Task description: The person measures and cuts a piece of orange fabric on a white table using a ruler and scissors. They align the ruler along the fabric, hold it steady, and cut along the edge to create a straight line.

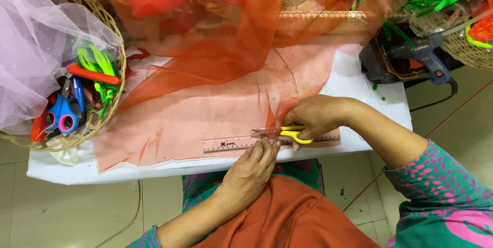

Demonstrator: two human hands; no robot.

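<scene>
Sheer orange fabric (205, 94) is spread over a white table (359, 81), with a clear ruler (226, 145) lying under its near edge. My right hand (318, 117) grips yellow-handled scissors (292, 134), their blades pointing left into the fabric beside the ruler. My left hand (251, 168) comes up from below, its fingertips pinching the fabric edge just under the scissor blades.
A wicker basket (110, 24) at the left holds several scissors, green sticks and pale pink tulle (31, 48). A blue glue gun (411, 55) sits at the back right beside another basket (470, 50). More orange cloth is heaped along the back.
</scene>
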